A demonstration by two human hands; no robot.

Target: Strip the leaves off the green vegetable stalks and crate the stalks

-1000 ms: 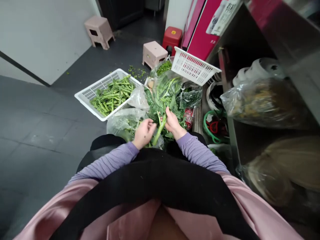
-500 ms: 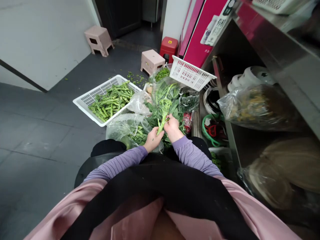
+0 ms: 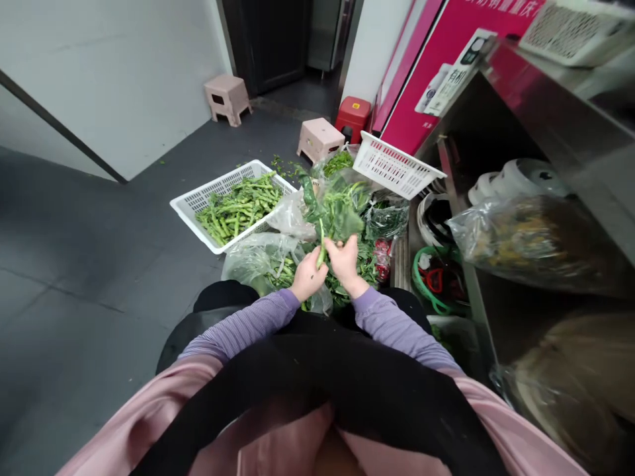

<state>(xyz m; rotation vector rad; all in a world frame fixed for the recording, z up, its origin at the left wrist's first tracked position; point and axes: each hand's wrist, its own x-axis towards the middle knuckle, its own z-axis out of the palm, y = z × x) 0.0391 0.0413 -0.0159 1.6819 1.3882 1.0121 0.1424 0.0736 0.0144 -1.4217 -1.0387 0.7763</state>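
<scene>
My left hand (image 3: 308, 274) is closed around the lower end of a green vegetable stalk (image 3: 322, 241), which looks like broccolini and points away from me. Close beside it on the right, my right hand (image 3: 346, 261) has its fingers drawn together at a broad green leaf (image 3: 349, 223), blurred by motion. Below and beyond both hands lies a heap of leafy greens (image 3: 366, 261), partly in clear plastic bags (image 3: 258, 254). To the left, a white slotted basket (image 3: 196, 233) holds many trimmed-looking green stalks (image 3: 238, 210).
A second white basket (image 3: 394, 165) leans tilted behind the greens. Pink stools (image 3: 321, 137) and a red stool (image 3: 353, 118) stand beyond. On the right, metal shelving (image 3: 476, 311) holds a bagged yellowish item (image 3: 526, 231); a green-rimmed basket (image 3: 421, 281) sits beside it.
The view has swung, so the scene sits further right and lower. The stalk's leafy head has turned, and my right hand has shifted from the stalk to a leaf beside it.
</scene>
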